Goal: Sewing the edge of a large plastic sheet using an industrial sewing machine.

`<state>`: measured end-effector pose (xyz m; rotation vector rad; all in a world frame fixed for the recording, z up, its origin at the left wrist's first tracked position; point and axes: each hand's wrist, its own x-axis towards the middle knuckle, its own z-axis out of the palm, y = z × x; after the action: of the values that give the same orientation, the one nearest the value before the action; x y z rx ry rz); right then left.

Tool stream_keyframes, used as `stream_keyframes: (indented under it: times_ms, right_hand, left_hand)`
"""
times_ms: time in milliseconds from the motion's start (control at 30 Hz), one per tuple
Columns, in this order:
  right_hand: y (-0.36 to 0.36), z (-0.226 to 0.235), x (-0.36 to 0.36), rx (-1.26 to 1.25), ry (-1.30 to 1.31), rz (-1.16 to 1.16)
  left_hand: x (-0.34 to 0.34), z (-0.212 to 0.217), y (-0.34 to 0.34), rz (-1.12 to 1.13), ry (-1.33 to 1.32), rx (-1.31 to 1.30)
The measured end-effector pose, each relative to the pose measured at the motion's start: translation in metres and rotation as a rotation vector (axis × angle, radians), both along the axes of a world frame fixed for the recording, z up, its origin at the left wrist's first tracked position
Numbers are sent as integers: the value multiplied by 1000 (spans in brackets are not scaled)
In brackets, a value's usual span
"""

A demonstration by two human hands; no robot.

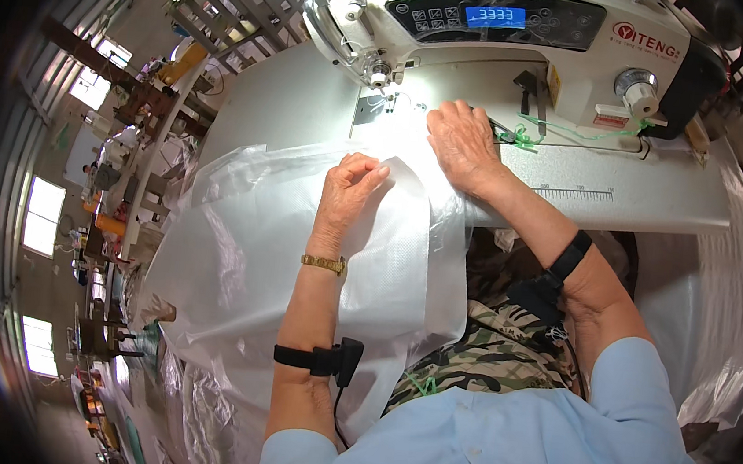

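White, translucent woven plastic sheeting (298,261) spreads over the table's front and my lap. Above its upper edge my left hand (350,193) has its fingers curled and the thumb against them, closed on the sheeting. Palm down, my right hand (465,147) rests by the sheet's right edge, just right of the needle area, its fingers laid forward and slightly bent. Its fingertips are partly lost in the glare. The sewing machine's needle and presser foot (389,101) stand beyond both hands. Black thread snips (505,136) with green thread lie beside my right hand.
The white machine head (513,23) with a lit display spans the far side. Its handwheel-like knob (640,89) is at right. A ruler strip (574,194) marks the table's front edge. More clear plastic (702,296) hangs at right. Shelving (241,8) stands far left.
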<state>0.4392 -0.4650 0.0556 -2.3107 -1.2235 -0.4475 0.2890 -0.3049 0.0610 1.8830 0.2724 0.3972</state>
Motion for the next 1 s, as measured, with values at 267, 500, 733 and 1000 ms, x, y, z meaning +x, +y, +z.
stream_keyframes:
  times_ms: [267, 500, 733, 1000]
  right_hand:
    - [1, -1, -8, 116, -215, 52]
    - [-22, 7, -18, 352, -232, 232]
    - [-30, 62, -65, 489, -75, 563]
    - [-38, 64, -100, 815, 1103, 651]
  left_hand:
    - [-7, 6, -2, 15, -46, -57]
    - [-7, 42, -12, -50, -293, 502]
    - [-42, 91, -20, -185, -216, 573]
    - [-73, 115, -40, -97, -267, 441]
